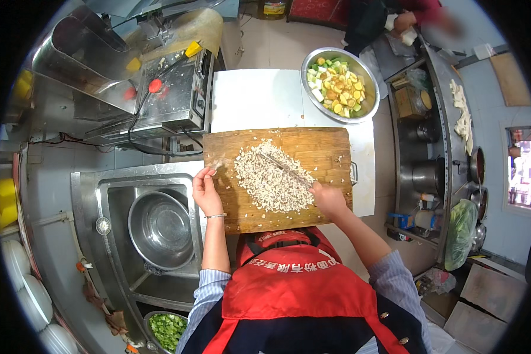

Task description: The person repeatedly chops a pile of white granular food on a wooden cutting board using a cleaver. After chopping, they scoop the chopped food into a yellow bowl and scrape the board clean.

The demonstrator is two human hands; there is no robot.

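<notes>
A thick wooden cutting board [287, 137] lies in front of me, with a wide pile of finely chopped pale food [265, 186] spread over its middle. My right hand [329, 199] grips a kitchen knife [287, 169] at the board's right side. Seen almost edge-on, its blade runs diagonally up and left across the pile. By the board's left edge is my left hand [207, 190], palm partly up and fingers curled. A blurred whitish bit [217, 165] shows at its fingertips; whether they pinch it is unclear.
A steel bowl of cut vegetables [336, 86] stands on the white worktop [256, 97] beyond the board. To the left, a sink [108, 190] holds a metal basin [161, 230]. Chopped greens [167, 329] sit below it. Another person [398, 22] is at the far right, near a metal shelf unit [440, 132].
</notes>
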